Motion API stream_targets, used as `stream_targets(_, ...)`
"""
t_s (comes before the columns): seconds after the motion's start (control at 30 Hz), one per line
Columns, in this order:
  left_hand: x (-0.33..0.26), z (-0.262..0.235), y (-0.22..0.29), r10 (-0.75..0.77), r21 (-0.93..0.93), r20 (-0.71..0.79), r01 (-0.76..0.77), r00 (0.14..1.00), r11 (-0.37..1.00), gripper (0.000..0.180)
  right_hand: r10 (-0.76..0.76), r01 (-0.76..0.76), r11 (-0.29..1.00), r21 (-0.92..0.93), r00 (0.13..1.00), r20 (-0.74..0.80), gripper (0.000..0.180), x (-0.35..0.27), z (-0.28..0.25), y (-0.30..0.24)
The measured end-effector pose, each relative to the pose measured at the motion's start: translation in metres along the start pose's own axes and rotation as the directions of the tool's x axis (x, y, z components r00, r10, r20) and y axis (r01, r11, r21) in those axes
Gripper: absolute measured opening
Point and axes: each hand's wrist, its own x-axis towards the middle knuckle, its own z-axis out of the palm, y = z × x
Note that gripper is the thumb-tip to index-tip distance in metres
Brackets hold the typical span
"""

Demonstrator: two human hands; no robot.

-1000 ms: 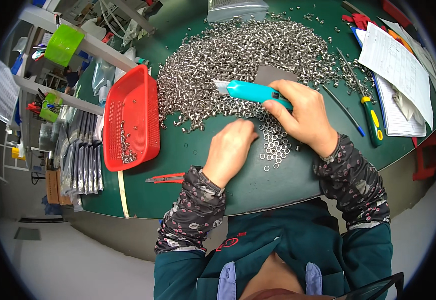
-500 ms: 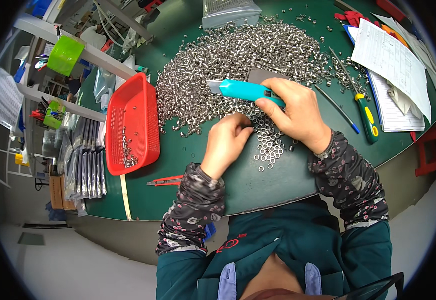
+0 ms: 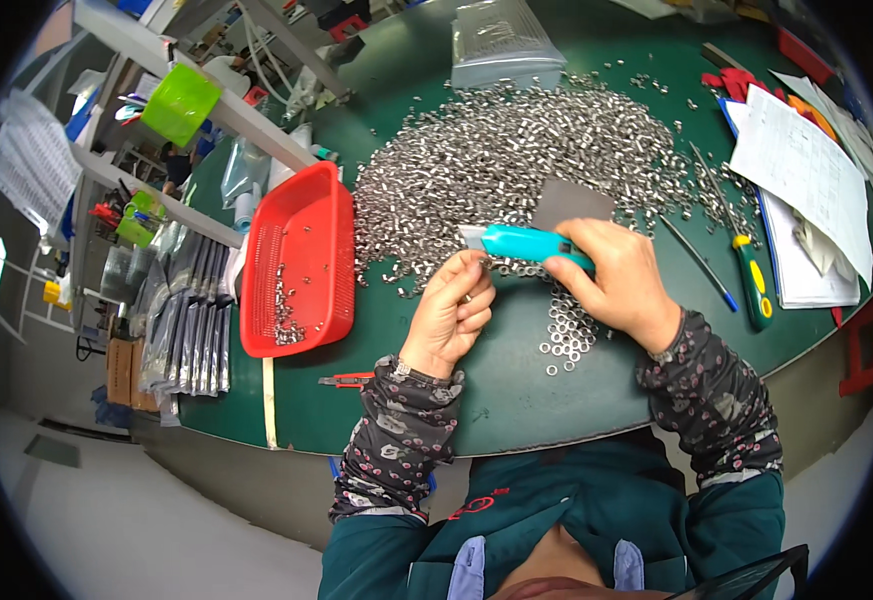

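Note:
My right hand [image 3: 624,285] is closed around a turquoise utility knife [image 3: 531,243]. The short blade points left, toward the fingertips of my left hand [image 3: 444,318]. Thumb and forefinger of that left hand are pinched on what looks like a small metal ring, mostly hidden by the fingers, and the other fingers are curled. Below the knife, several loose metal rings [image 3: 568,335] lie flat on the green table [image 3: 516,405]. Behind both hands spreads a large heap of short metal rings [image 3: 516,150]. A grey flat plate [image 3: 571,203] rests against the heap's near side.
A red basket [image 3: 341,270] at the left holds a few metal pieces. Near it lies a red utility knife [image 3: 346,380]. To the right are a thin rod [image 3: 698,262], a yellow-green-handled screwdriver [image 3: 753,285] and papers [image 3: 801,170]. A clear plastic bag [image 3: 506,45] sits at the back.
My left hand has lifted from the loose rings and turned, its pinched fingertips now beside the knife blade. The right hand still holds the knife. The whole view has shifted slightly.

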Motion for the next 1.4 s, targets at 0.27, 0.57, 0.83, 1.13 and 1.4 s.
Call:
stream_targets(0.27, -0.004, -0.005, 0.011, 0.033, -0.162, -0.079, -0.045, 0.996, 0.986, 0.009, 0.087, -0.079, 0.995, -0.055, 0.983, 0.163, 0.025, -0.001, 0.002, -0.003)
stream_targets(0.57, -0.002, -0.017, 0.011, 0.112, -0.141, -0.088, -0.124, 0.99, 0.982, 0.011, 0.088, -0.075, 0.995, -0.06, 0.958, 0.274, 0.027, -0.001, 0.005, -0.005)
stream_targets(0.83, -0.003, -0.018, 0.011, 0.084, -0.149, -0.122, -0.101, 0.989, 0.984, 0.012, 0.092, -0.079, 0.995, -0.056, 0.949, 0.302, 0.027, -0.002, 0.004, -0.005)
stream_targets(1.13, -0.004, -0.014, 0.01, 0.102, -0.056, -0.121, -0.109, 0.987, 0.992, 0.012, 0.131, -0.12, 0.991, -0.052, 0.928, 0.35, 0.028, 0.0, 0.004, -0.005)
stream_targets(1.4, -0.003, -0.013, 0.008, 0.169, 0.072, -0.129, -0.16, 0.977, 0.984, 0.012, 0.15, -0.13, 0.988, -0.078, 0.923, 0.355, 0.028, 0.0, 0.004, -0.006)
